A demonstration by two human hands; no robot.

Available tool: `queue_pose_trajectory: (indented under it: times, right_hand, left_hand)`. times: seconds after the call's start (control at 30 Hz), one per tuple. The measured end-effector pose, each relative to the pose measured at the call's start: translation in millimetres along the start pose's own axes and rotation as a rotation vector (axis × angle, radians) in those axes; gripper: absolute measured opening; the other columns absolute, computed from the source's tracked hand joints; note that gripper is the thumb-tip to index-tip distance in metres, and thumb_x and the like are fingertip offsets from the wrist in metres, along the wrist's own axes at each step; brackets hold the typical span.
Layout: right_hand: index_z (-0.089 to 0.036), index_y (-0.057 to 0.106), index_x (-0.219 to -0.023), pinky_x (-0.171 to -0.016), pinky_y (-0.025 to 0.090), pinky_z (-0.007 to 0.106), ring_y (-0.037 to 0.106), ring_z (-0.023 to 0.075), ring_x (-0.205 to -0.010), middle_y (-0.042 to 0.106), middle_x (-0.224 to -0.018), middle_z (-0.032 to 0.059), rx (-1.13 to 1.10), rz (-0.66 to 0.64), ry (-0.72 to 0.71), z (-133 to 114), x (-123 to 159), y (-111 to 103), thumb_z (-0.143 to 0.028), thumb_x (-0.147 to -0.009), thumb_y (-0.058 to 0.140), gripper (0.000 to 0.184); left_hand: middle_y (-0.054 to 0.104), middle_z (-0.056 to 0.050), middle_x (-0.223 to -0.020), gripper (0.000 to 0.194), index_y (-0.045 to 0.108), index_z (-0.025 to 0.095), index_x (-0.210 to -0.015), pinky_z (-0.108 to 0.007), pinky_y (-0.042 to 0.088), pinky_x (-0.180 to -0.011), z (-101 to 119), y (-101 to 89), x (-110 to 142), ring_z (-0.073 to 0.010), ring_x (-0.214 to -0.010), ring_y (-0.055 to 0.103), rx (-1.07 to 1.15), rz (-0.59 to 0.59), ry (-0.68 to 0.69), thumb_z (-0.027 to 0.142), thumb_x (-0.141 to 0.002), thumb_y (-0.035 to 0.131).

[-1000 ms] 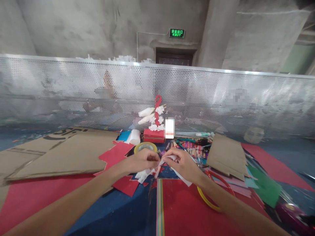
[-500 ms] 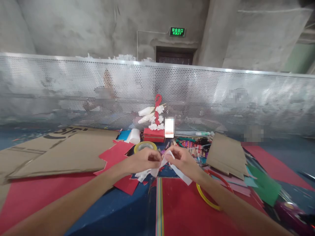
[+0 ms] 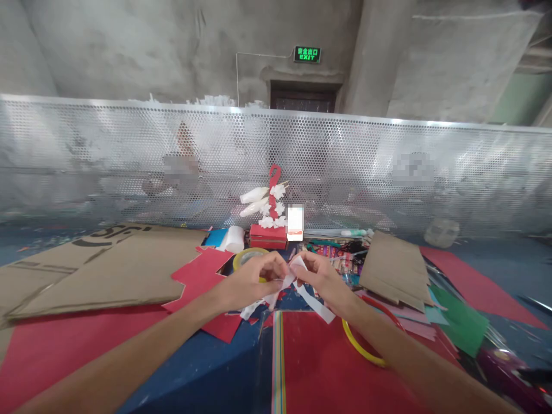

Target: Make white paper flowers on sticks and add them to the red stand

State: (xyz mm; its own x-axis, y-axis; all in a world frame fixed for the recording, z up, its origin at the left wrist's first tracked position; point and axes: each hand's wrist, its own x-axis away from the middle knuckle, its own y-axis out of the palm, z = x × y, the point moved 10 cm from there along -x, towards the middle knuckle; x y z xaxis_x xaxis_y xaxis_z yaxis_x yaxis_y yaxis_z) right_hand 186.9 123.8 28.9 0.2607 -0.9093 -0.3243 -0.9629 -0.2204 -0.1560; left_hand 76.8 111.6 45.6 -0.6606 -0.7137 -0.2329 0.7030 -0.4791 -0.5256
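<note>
Both hands meet over the middle of the table on a white paper strip [image 3: 317, 305]. My right hand [image 3: 317, 273] pinches the strip's upper part between thumb and fingers, and a loose end hangs down below it to the right. My left hand [image 3: 261, 279] is closed on the left part of the same strip, fingertips close to those of the right. Under the left hand lies a bunched white paper piece [image 3: 252, 310]. A roll of yellow tape [image 3: 245, 257] sits partly hidden behind the left hand.
A red box [image 3: 267, 237] with white paper flowers [image 3: 254, 201] stands ahead, beside a bright upright card [image 3: 295, 223]. Cardboard sheets lie left [image 3: 129, 270] and right [image 3: 392, 267]. Red paper [image 3: 336, 368] and a yellow ring [image 3: 360, 348] are by my right forearm. A perforated metal screen [image 3: 345, 155] closes the back.
My left hand's fingers have lifted and curled a little nearer the right hand. The strip's loose end now bends more. The whole view has shifted slightly.
</note>
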Motion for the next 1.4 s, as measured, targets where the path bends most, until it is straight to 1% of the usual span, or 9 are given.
queue_pose_trajectory:
  times: [0.13, 0.27, 0.47, 0.63, 0.8, 1.0, 1.1, 1.2, 1.4]
  right_hand:
    - [-0.017, 0.06, -0.08, -0.057, 0.039, 0.023, 0.05, 0.01, -0.06, 0.057, -0.07, -0.0014, -0.023, -0.001, 0.018, -1, 1, 2, -0.04, -0.082, 0.064, 0.023]
    - [-0.018, 0.058, -0.079, -0.051, 0.037, 0.022, 0.047, 0.0094, -0.055, 0.055, -0.065, -0.0023, -0.021, 0.003, 0.069, 0, 2, 3, -0.045, -0.082, 0.064, 0.028]
    - [-0.017, 0.057, -0.085, -0.057, 0.041, 0.022, 0.052, 0.0095, -0.059, 0.057, -0.067, -0.0024, -0.049, -0.049, 0.07, 3, 2, 8, -0.043, -0.082, 0.064, 0.027]
    - [-0.019, 0.056, -0.099, -0.058, 0.044, 0.024, 0.058, 0.0119, -0.061, 0.062, -0.071, -0.0018, -0.057, -0.129, 0.141, 20, 2, 17, -0.03, -0.076, 0.068, 0.028]
    - [-0.019, 0.055, -0.103, -0.057, 0.045, 0.024, 0.059, 0.0138, -0.066, 0.065, -0.074, 0.0009, -0.006, -0.184, 0.144, 33, 1, 20, -0.029, -0.08, 0.063, 0.026]
    - [-0.019, 0.055, -0.104, -0.063, 0.05, 0.026, 0.062, 0.0169, -0.086, 0.064, -0.103, 0.0072, 0.058, -0.097, 0.107, 34, -2, 14, -0.023, -0.076, 0.063, 0.029]
    - [-0.019, 0.056, -0.107, -0.075, 0.051, 0.029, 0.06, 0.0186, -0.1, 0.062, -0.111, 0.008, 0.029, -0.089, 0.092, 22, 1, 17, -0.032, -0.085, 0.057, 0.025]
    - [-0.02, 0.055, -0.109, -0.082, 0.05, 0.031, 0.063, 0.0183, -0.099, 0.066, -0.105, 0.0064, -0.023, -0.125, 0.102, 10, 6, 25, -0.04, -0.088, 0.057, 0.029]
    - [-0.017, 0.06, -0.092, -0.077, 0.049, 0.03, 0.067, 0.0185, -0.08, 0.07, -0.084, 0.0029, 0.0, -0.186, 0.059, 5, 10, 38, -0.035, -0.08, 0.068, 0.023]
  left_hand:
    - [0.061, -0.001, -0.087, 0.018, 0.06, 0.022, -0.102, -0.028, 0.046, -0.074, 1, 1.8, 1, -0.0142, -0.081, 0.059, -0.033, -0.029, 0.02, 0.025, -0.086, 0.054]
    - [0.064, -0.002, -0.089, 0.02, 0.065, 0.022, -0.101, -0.028, 0.047, -0.076, -1, 3.7, 1, -0.0155, -0.083, 0.061, -0.065, -0.046, 0.013, 0.024, -0.085, 0.055]
    - [0.067, -0.004, -0.09, 0.02, 0.069, 0.02, -0.097, -0.026, 0.047, -0.073, -3, -1.0, 0, -0.0161, -0.082, 0.062, -0.07, 0.005, -0.016, 0.023, -0.083, 0.056]
    - [0.065, -0.003, -0.083, 0.016, 0.071, 0.019, -0.091, -0.025, 0.047, -0.07, -1, -7.1, -2, -0.0148, -0.075, 0.061, -0.065, 0.053, -0.024, 0.025, -0.081, 0.06]
    - [0.066, -0.005, -0.086, 0.014, 0.069, 0.015, -0.086, -0.025, 0.048, -0.071, 1, -14.3, -4, -0.0156, -0.077, 0.062, 0.059, 0.108, -0.018, 0.025, -0.077, 0.065]
    - [0.066, -0.004, -0.076, 0.022, 0.061, 0.014, -0.084, -0.026, 0.047, -0.066, -16, -21.1, -4, -0.0149, -0.069, 0.062, 0.247, 0.177, -0.108, 0.031, -0.074, 0.07]
    - [0.065, -0.003, -0.076, 0.023, 0.058, 0.015, -0.083, -0.027, 0.048, -0.067, -20, -23.7, -4, -0.0153, -0.07, 0.062, 0.243, 0.227, -0.118, 0.032, -0.074, 0.069]
    - [0.064, -0.003, -0.078, 0.021, 0.057, 0.015, -0.083, -0.026, 0.047, -0.065, -19, -25.5, -3, -0.0143, -0.07, 0.06, 0.175, 0.285, -0.089, 0.031, -0.074, 0.068]
    - [0.064, -0.003, -0.086, 0.017, 0.057, 0.017, -0.091, -0.024, 0.047, -0.066, -14, -22.5, -1, -0.0142, -0.076, 0.06, 0.054, 0.317, -0.044, 0.027, -0.079, 0.06]
